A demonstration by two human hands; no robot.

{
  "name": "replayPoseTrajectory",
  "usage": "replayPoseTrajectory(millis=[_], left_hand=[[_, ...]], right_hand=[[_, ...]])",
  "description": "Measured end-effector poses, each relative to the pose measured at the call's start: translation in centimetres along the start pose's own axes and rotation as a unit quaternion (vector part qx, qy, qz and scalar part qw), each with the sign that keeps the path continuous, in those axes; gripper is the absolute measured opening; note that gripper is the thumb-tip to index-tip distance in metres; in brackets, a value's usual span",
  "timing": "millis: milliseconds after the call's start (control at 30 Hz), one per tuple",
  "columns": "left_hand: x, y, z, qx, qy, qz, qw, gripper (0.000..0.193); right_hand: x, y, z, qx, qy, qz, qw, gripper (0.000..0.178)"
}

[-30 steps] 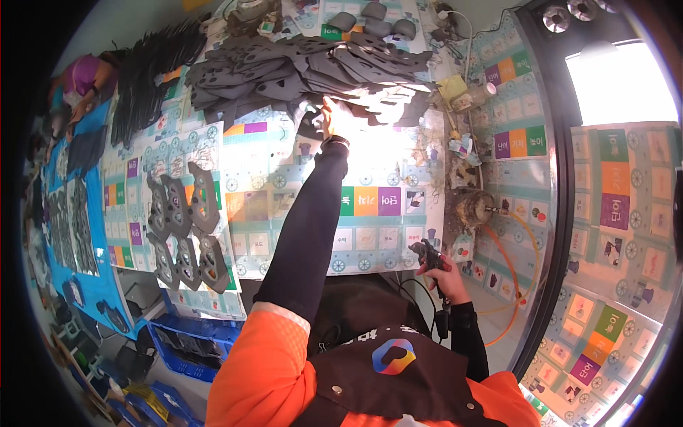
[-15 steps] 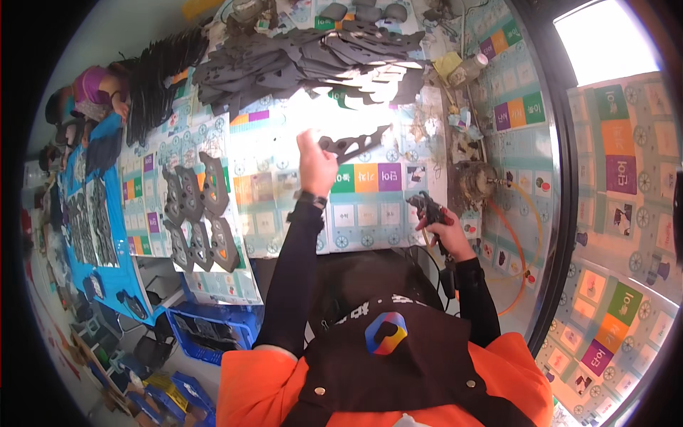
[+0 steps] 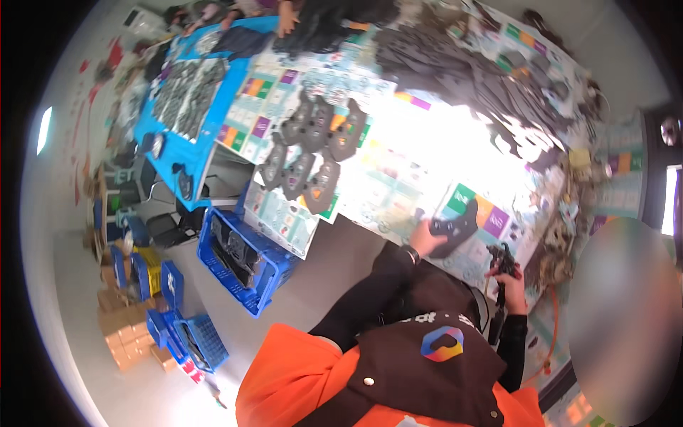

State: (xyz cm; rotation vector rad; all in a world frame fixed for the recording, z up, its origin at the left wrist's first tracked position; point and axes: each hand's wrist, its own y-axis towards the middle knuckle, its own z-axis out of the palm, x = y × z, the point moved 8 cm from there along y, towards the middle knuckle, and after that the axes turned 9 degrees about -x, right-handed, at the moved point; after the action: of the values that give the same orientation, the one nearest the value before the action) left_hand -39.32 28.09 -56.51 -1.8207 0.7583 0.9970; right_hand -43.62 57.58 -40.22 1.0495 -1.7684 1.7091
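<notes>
The desk (image 3: 398, 192) runs across the view, covered in glossy printed sheets of coloured squares, with one patch glaring white under a bright light. Along its far edge lies a big heap of flat dark grey parts (image 3: 455, 64), thin and matte, overlapping like cut shingles. Nearer the left, six moulded grey shells (image 3: 313, 146) sit in two rows, smooth and curved, each with small round holes. Below the desk edge stands a blue plastic crate (image 3: 245, 260) with latticed walls, holding dark pieces.

The left hand (image 3: 427, 238) rests on the desk near its front edge, its grip closed on a black controller-shaped shell (image 3: 455, 228), which lies flat on a coloured sheet with two rounded horns pointing away. The right hand (image 3: 509, 277) sits just beside it to the right, grasping a small dark tool (image 3: 501, 257), probably a powered driver, though the view is too warped to be sure; an orange cable trails below it.

To do this step well, the shell wants pressing flat so it cannot rock, fingers kept off the screw holes, and the tool brought down square to the surface.
</notes>
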Motion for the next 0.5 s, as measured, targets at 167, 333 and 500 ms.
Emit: replayPoseTrajectory(millis=[167, 333, 500], left_hand=[[0.3, -1.2, -2.1, -0.005, 0.016, -0.013, 1.000, 0.032], [-2.0, -0.5, -3.6, -0.071, 0.086, 0.048, 0.993, 0.041], [-0.2, -3.2, -1.4, 0.086, -0.068, -0.243, 0.964, 0.038]], right_hand=[[1.5, 0.7, 3.7, 0.057, -0.006, 0.006, 0.998, 0.038], [2.9, 1.0, 5.2, 0.076, -0.032, 0.006, 0.997, 0.036], [2.0, 0.6, 4.1, 0.056, -0.073, 0.032, 0.995, 0.036]])
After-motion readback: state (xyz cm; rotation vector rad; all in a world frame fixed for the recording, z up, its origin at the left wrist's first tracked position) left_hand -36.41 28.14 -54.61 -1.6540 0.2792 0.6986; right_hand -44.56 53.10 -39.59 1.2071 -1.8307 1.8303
